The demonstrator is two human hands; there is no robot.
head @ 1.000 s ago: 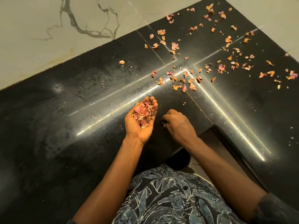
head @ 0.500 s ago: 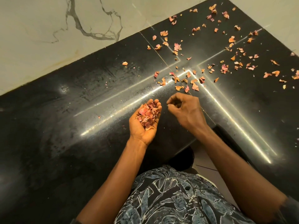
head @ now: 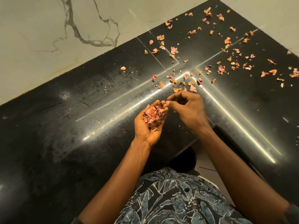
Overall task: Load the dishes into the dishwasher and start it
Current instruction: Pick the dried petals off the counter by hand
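Observation:
No dish or dishwasher is in view. My left hand (head: 145, 131) is held palm up and cupped over the black counter (head: 80, 126), carrying a pile of pink and orange dry peel scraps (head: 153, 115). My right hand (head: 189, 110) hovers just right of the left fingertips, its fingers curled and its thumb and forefinger close together above the pile. I see no scrap between those fingertips.
Loose peel scraps (head: 191, 84) lie just beyond my hands at the counter's inner corner, and several more (head: 234, 62) are scattered toward the far right. A white marble wall (head: 48, 29) bounds the counter at the back left. The counter's front edge (head: 194, 139) runs below my wrists.
My right hand lifted off the counter and came over to the left hand's fingertips. The left hand kept its pile and stayed cupped.

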